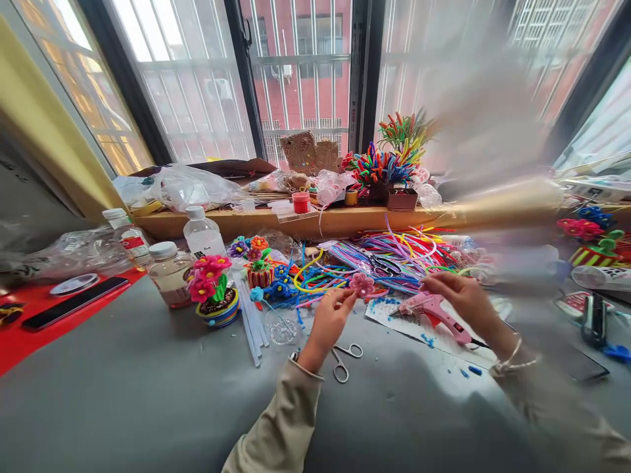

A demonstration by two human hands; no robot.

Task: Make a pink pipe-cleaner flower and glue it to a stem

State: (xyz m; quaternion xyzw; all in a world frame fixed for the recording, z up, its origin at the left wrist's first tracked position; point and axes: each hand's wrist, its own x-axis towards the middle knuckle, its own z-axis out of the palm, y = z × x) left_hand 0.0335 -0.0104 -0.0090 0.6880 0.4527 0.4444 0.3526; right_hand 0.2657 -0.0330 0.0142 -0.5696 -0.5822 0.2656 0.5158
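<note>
My left hand (329, 323) is closed in a pinch on a pink pipe-cleaner flower (362, 284), which is raised above the table. My right hand (466, 303) hovers over a pink glue gun (436, 311) with thumb and fingertips pressed together; anything between them is too small to make out. The glue gun lies on a white paper sheet (405, 332) strewn with blue fuzzy bits. Below my left hand rest metal scissors (346, 361). A bundle of coloured pipe cleaners (394, 246) spreads behind both hands, with dark-handled scissors (382, 264) on it.
Left of my hands stand a potted pink pipe-cleaner flower (217, 282), clear glue sticks (252, 322), a round clear dish (283, 328) and bottles (170, 272). A black phone (76, 302) lies on red material. The windowsill (236, 223) behind is crowded. The right side is smeared.
</note>
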